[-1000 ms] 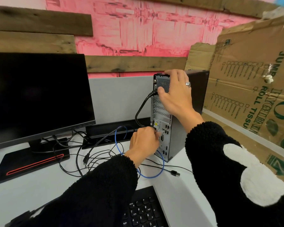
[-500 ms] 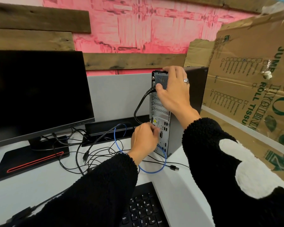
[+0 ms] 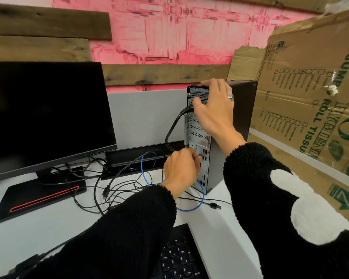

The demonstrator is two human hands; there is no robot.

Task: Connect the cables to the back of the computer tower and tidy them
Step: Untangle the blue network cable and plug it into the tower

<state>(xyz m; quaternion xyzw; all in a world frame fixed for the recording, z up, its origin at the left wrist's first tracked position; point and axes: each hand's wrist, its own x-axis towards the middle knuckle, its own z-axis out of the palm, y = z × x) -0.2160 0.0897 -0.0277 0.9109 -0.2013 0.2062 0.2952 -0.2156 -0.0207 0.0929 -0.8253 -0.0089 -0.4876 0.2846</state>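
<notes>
Gripping the tower [image 3: 238, 109] top as before, the right hand [image 3: 214, 106] stays put; the left hand [image 3: 180, 168] still pinches a plug at the rear ports, cables [image 3: 117, 186] loose on the desk [image 3: 28, 234].

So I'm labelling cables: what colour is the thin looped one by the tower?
Blue cable, head view.
</notes>
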